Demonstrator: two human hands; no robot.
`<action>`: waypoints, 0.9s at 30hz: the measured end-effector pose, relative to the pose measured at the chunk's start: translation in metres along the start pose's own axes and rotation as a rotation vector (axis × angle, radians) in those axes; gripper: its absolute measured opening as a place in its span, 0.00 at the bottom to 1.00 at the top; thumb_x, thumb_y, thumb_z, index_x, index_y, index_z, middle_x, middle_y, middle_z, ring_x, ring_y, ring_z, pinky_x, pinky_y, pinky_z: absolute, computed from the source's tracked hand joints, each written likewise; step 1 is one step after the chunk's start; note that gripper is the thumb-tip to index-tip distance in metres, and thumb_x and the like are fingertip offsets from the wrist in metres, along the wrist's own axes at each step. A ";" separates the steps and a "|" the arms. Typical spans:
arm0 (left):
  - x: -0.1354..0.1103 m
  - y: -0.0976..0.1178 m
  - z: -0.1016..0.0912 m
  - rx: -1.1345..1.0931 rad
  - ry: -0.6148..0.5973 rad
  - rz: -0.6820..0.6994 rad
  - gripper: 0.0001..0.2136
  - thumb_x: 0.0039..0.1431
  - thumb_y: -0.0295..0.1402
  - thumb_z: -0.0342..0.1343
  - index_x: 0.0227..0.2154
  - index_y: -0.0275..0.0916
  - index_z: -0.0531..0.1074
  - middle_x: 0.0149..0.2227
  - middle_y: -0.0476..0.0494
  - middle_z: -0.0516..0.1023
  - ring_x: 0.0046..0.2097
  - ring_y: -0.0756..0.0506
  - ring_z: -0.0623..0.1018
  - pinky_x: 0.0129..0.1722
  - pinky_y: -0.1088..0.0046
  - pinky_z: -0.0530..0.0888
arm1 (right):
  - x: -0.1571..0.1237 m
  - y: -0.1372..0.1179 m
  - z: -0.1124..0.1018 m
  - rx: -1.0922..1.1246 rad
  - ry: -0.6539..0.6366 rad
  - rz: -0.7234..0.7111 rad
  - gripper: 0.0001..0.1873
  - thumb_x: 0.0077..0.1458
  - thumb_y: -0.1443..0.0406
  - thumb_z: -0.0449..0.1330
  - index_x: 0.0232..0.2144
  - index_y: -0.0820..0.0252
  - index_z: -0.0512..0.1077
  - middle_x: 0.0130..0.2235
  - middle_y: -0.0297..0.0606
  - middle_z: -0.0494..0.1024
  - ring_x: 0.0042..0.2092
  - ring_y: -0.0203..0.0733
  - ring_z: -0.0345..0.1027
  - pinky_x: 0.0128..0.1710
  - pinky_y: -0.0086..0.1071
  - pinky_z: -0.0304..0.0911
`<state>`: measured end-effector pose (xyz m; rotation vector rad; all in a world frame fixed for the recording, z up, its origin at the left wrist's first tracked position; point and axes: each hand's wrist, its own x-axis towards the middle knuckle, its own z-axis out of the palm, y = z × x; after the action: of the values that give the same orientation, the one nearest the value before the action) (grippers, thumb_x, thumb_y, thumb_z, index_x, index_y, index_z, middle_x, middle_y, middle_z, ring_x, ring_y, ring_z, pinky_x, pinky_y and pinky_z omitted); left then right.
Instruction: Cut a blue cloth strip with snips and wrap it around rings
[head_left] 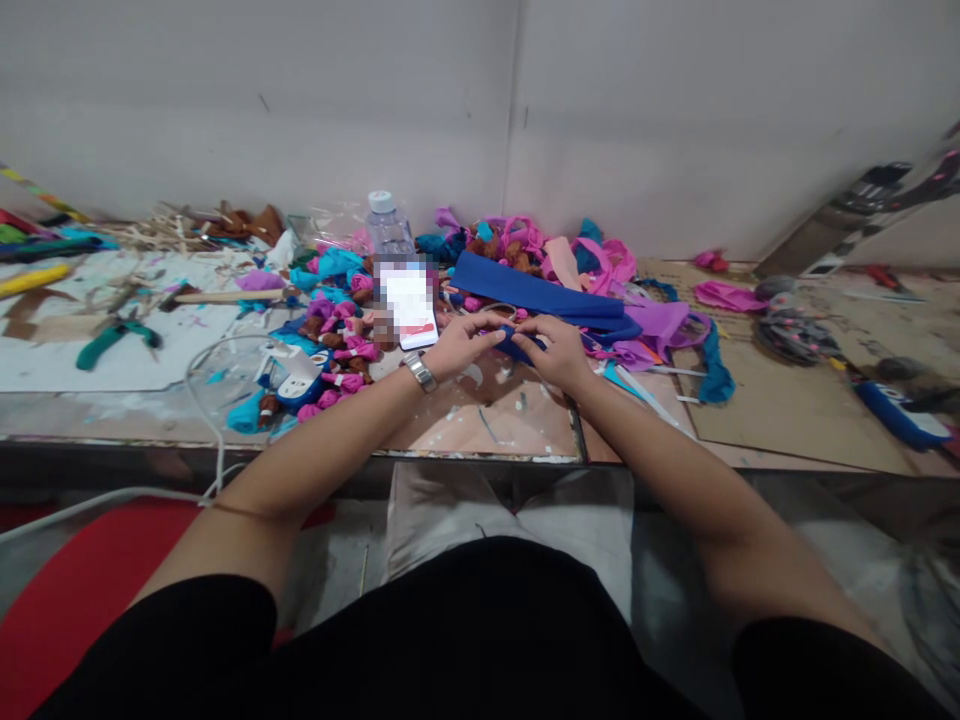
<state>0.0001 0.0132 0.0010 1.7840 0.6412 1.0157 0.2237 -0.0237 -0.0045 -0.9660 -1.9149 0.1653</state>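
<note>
Between my two hands is a small piece of dark blue fabric point(517, 346), pinched by the fingers of both. My left hand point(466, 343), with a metal watch point(418, 371) at the wrist, grips its left side. On the right side, my right hand point(556, 350) closes its thumb and fingers on the same piece. Just behind the hands lies a long folded strip of blue fabric point(540, 288). A lit phone point(409, 305) leans close to my left hand. Purple fabric scraps point(671, 325) lie to the right of my right hand.
Several knotted pink, brown and blue fabric bundles point(352, 347) cover the bench left of the phone. Behind it stands a clear bottle point(388, 228). Further left are a hammer point(225, 295), green-handled pliers point(112, 340) and a power strip with a white cable point(302, 378). Cardboard point(780, 400) lies right.
</note>
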 end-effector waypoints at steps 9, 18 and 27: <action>0.000 -0.001 -0.001 -0.004 -0.022 -0.024 0.23 0.60 0.53 0.67 0.48 0.41 0.85 0.51 0.38 0.86 0.53 0.38 0.82 0.57 0.57 0.76 | 0.002 -0.005 -0.004 0.062 -0.057 -0.039 0.22 0.70 0.50 0.60 0.58 0.51 0.77 0.47 0.43 0.81 0.47 0.49 0.75 0.50 0.44 0.72; 0.001 -0.003 0.001 -0.020 -0.033 -0.034 0.23 0.59 0.53 0.68 0.47 0.40 0.82 0.48 0.40 0.84 0.48 0.41 0.81 0.52 0.62 0.76 | 0.003 0.001 -0.003 0.021 -0.140 -0.112 0.18 0.73 0.53 0.55 0.54 0.53 0.77 0.49 0.46 0.75 0.53 0.51 0.71 0.57 0.47 0.69; -0.002 0.005 0.002 0.164 0.247 0.043 0.21 0.60 0.54 0.66 0.30 0.41 0.70 0.30 0.48 0.72 0.31 0.49 0.70 0.34 0.70 0.69 | 0.004 -0.003 -0.007 0.027 -0.016 -0.027 0.15 0.69 0.53 0.62 0.50 0.54 0.77 0.45 0.43 0.78 0.45 0.50 0.72 0.49 0.44 0.71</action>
<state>0.0006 0.0085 0.0043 1.8352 0.8623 1.2558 0.2264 -0.0247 0.0037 -0.9222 -1.9349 0.1835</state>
